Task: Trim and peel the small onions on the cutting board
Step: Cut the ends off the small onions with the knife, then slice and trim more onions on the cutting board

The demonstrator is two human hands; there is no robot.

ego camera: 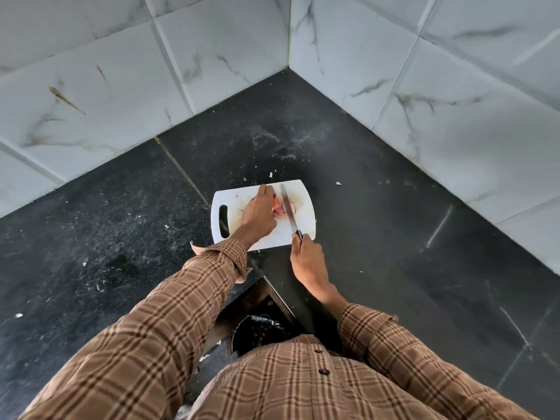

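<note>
A white cutting board (300, 228) with a handle slot lies on the dark counter in a tiled corner. Small pinkish onions (280, 209) sit near its middle, partly hidden by my left hand (259, 213), which presses down on them with fingers curled. My right hand (306, 259) grips the black handle of a long knife (288, 210) at the board's near right corner. The blade runs away from me across the onions, just right of my left fingers.
The black stone counter (378, 237) carries scattered white scraps (338, 183) and peel bits around the board. Marble-tiled walls (424, 86) close in behind and to the right. A dark round container (257, 328) sits below the counter edge near my body.
</note>
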